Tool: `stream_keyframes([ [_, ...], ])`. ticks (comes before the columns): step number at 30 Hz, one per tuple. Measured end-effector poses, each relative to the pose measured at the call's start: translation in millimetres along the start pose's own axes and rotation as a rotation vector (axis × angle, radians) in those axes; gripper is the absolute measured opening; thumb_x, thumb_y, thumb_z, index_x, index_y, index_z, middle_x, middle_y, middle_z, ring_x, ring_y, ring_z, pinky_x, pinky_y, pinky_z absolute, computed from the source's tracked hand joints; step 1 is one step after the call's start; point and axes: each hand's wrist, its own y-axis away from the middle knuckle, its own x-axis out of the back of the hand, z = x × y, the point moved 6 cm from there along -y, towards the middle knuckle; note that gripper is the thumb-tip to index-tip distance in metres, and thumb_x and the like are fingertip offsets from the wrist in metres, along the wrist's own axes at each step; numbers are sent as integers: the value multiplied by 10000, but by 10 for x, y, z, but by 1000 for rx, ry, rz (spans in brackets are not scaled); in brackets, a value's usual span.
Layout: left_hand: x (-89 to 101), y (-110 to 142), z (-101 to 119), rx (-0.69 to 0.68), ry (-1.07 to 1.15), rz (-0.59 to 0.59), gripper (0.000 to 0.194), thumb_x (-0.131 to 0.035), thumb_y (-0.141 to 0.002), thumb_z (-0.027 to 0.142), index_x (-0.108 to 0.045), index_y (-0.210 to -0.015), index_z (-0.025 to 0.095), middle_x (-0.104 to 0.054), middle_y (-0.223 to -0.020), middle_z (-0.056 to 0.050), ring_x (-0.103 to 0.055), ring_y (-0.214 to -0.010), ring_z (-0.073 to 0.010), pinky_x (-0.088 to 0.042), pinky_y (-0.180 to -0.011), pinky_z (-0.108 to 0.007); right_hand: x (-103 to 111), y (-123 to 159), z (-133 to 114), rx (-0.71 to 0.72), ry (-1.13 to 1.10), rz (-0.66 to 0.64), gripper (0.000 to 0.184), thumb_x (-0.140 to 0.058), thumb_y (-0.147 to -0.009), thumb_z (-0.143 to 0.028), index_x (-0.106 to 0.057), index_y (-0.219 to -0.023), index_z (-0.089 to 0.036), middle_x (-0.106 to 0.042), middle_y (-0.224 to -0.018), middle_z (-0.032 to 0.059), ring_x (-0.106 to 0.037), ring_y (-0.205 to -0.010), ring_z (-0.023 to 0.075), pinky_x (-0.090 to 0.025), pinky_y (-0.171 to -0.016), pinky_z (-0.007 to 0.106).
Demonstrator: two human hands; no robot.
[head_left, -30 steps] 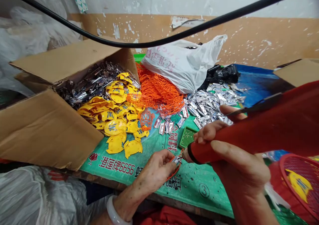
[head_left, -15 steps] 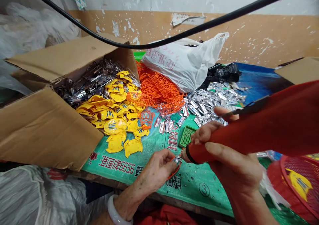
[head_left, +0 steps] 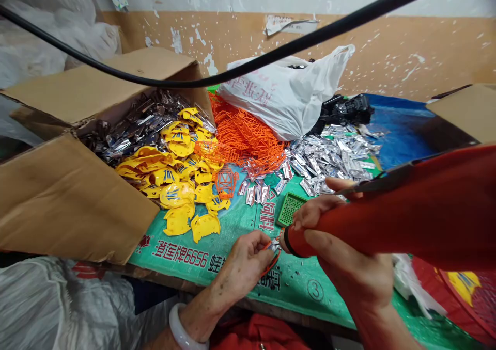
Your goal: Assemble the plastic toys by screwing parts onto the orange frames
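Note:
My left hand (head_left: 248, 259) pinches an orange plastic frame (head_left: 276, 260) with a small silver piece (head_left: 275, 243) on it. My fingers cover most of the frame. My right hand (head_left: 349, 259) is wrapped around a large red electric screwdriver (head_left: 372, 221), which slants down to the left. Its tip meets the silver piece, but the exact contact is too small to make out. Just beyond the tip lies a small green plastic basket (head_left: 291, 209). Loose silver pieces (head_left: 325, 156) and a heap of orange frames (head_left: 248, 133) are spread behind it.
Yellow plastic shells (head_left: 176, 195) and dark shiny parts spill from a cardboard box (head_left: 77, 200) at left. A white plastic bag (head_left: 287, 99) rests on the orange heap. A black cable (head_left: 217, 79) hangs across the front. A red basket (head_left: 437, 298) stands at lower right.
The screwdriver's body sits slightly lower and further left in view, its tip still at the silver piece. The cable's left part hangs lower. My left hand keeps its hold on the frame.

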Motion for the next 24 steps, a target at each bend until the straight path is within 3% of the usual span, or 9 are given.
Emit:
stream_keyframes([
  [6,-1,16,24,2,11,26,138,-544,-710,288,-533,-747,156,-422,-605,59,-347,-556,-96,-248,-517,-243,-13,28,2,4,17,27,521,-736,-692,-189,-498,-1134,-329,-612,-719,-48,-610,-721,191,-495,-786,398],
  [13,-33,-58,-158,41,196,7,203,-596,-647,303,-553,-775,151,-503,-644,29,-436,-592,-110,-303,-561,-245,38,48,96,6,28,-14,579,-760,-652,-149,-490,-1132,-329,-626,-755,-39,-629,-744,199,-518,-779,408],
  [17,-13,-49,-132,48,208,-10,218,-618,-677,331,-564,-788,152,-521,-660,26,-456,-608,-111,-325,-581,-244,18,-11,10,28,-80,-56,576,-738,-677,-161,-498,-1175,-326,-621,-750,-38,-615,-713,178,-525,-721,375],
  [21,136,-17,0,-15,76,72,231,-626,-736,381,-597,-770,155,-559,-681,18,-486,-650,-121,-363,-616,-244,155,-206,-63,48,-184,84,517,-739,-657,-160,-562,-1122,-303,-617,-714,-46,-588,-632,151,-510,-617,327],
  [24,232,-11,43,-15,29,120,259,-628,-747,400,-637,-824,154,-628,-758,-15,-538,-723,-153,-409,-683,-265,308,-347,24,79,-107,218,257,-765,-604,-147,-639,-816,-219,-619,-657,-29,-583,-590,149,-487,-556,310],
])
